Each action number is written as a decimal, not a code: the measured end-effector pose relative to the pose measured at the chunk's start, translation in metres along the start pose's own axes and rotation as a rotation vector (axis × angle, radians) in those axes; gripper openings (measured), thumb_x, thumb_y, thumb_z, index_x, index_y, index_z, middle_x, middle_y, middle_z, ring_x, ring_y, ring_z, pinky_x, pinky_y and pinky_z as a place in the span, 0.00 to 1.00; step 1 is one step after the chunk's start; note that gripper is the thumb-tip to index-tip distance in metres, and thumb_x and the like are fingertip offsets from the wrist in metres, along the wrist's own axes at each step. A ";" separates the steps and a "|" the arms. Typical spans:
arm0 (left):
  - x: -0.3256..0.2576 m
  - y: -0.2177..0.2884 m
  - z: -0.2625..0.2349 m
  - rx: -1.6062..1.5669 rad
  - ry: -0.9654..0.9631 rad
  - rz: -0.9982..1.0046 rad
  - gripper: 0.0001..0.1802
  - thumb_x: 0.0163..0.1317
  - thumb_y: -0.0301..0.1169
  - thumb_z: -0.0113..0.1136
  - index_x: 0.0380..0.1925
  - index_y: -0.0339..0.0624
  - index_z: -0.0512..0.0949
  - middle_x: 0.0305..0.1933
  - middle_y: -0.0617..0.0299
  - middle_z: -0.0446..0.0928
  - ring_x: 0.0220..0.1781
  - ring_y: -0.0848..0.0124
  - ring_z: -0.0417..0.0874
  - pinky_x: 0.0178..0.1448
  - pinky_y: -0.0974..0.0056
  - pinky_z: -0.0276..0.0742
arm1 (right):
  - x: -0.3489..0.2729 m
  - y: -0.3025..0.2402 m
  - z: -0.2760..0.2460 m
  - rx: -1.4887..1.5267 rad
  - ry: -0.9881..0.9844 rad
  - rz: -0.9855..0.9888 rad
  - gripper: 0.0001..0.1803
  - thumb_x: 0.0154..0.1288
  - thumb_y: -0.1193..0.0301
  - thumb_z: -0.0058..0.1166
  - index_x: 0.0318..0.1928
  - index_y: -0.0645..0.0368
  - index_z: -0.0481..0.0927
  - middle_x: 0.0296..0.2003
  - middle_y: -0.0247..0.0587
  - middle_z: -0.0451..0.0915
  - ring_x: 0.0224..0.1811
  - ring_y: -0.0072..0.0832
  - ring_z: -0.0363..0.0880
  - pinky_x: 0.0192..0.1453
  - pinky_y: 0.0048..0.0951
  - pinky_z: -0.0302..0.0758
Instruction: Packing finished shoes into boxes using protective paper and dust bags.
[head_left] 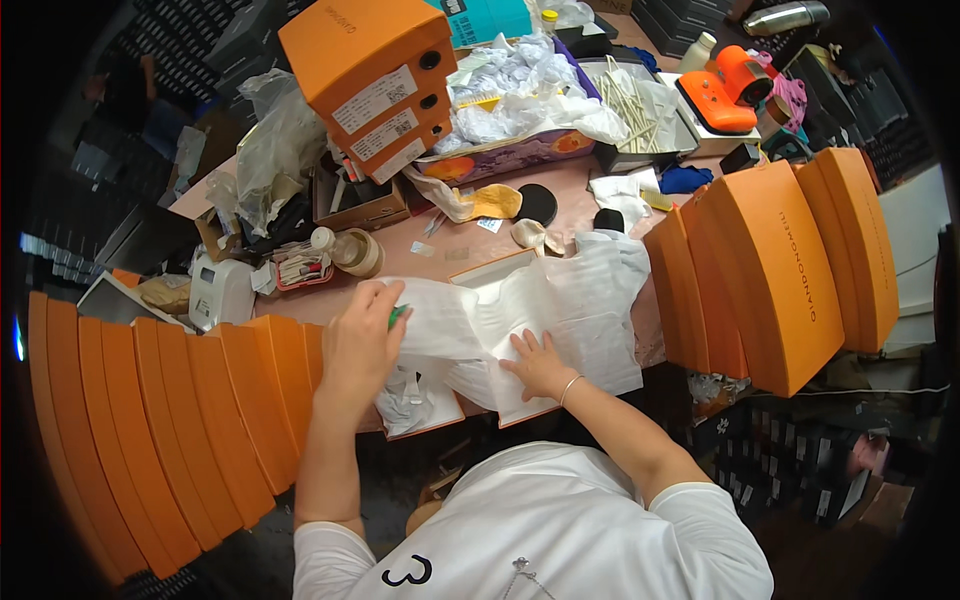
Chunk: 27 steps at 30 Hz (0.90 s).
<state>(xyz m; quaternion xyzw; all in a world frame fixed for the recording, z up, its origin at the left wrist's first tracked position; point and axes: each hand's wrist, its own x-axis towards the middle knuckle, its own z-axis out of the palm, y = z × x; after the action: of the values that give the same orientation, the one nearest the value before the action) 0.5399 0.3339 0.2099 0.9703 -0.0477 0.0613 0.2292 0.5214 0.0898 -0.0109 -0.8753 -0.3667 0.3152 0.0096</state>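
Note:
An open shoe box (492, 268) lined with white tissue paper (560, 300) lies on the table in front of me. My right hand (540, 362) lies flat with fingers apart, pressing the paper down near the box's front edge. My left hand (362, 338) is closed around a small green object (398, 316) and touches the left flap of the paper. A bracelet circles my right wrist.
Rows of orange boxes stand on edge at the left (170, 420) and the right (780, 270). Three orange boxes (375, 85) are stacked at the back. An orange device (725, 88), a white label printer (220, 292), a bottle (340, 247) and crumpled paper (520, 85) crowd the pink table (570, 205).

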 end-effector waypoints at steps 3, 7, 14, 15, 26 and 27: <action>-0.024 0.062 0.010 -0.279 -0.135 0.185 0.12 0.56 0.30 0.64 0.40 0.39 0.79 0.41 0.52 0.77 0.38 0.53 0.82 0.40 0.57 0.77 | -0.011 0.007 0.009 0.112 0.303 0.041 0.30 0.48 0.56 0.68 0.52 0.54 0.77 0.64 0.56 0.62 0.70 0.53 0.54 0.68 0.59 0.55; -0.017 0.052 0.117 -0.256 -0.543 0.074 0.18 0.58 0.35 0.64 0.44 0.38 0.77 0.44 0.51 0.77 0.43 0.52 0.80 0.46 0.55 0.76 | -0.040 0.008 0.002 0.090 0.248 -0.067 0.18 0.51 0.59 0.65 0.36 0.58 0.83 0.49 0.49 0.77 0.59 0.44 0.71 0.62 0.47 0.66; -0.052 0.019 0.147 -0.375 -0.303 0.004 0.23 0.54 0.37 0.67 0.45 0.34 0.76 0.48 0.46 0.74 0.55 0.47 0.73 0.56 0.49 0.70 | -0.082 -0.010 -0.033 0.546 0.212 0.023 0.19 0.57 0.64 0.60 0.46 0.63 0.79 0.44 0.51 0.79 0.50 0.46 0.77 0.57 0.40 0.71; -0.055 0.012 0.130 -0.436 -0.409 -0.108 0.23 0.54 0.37 0.67 0.45 0.34 0.76 0.49 0.45 0.73 0.57 0.47 0.72 0.58 0.48 0.68 | -0.072 -0.014 -0.034 0.530 0.363 -0.009 0.22 0.58 0.65 0.60 0.51 0.61 0.76 0.48 0.53 0.75 0.54 0.48 0.73 0.60 0.42 0.70; -0.104 -0.033 0.166 0.137 -0.480 0.219 0.07 0.54 0.30 0.59 0.27 0.39 0.74 0.35 0.56 0.74 0.45 0.56 0.76 0.58 0.45 0.67 | -0.018 0.018 0.024 0.198 0.113 0.020 0.38 0.53 0.64 0.63 0.66 0.38 0.66 0.72 0.50 0.49 0.76 0.52 0.39 0.72 0.63 0.44; -0.108 -0.023 0.155 0.106 -0.642 0.157 0.06 0.54 0.29 0.59 0.27 0.39 0.74 0.34 0.56 0.74 0.43 0.56 0.77 0.55 0.47 0.70 | -0.021 0.021 0.022 0.212 0.126 0.018 0.37 0.53 0.65 0.63 0.65 0.40 0.67 0.71 0.50 0.51 0.75 0.52 0.41 0.71 0.63 0.45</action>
<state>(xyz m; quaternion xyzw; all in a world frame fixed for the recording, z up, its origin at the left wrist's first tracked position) 0.4515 0.2920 0.0474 0.9439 -0.1889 -0.2279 0.1464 0.5113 0.0564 -0.0228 -0.8907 -0.3221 0.2966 0.1222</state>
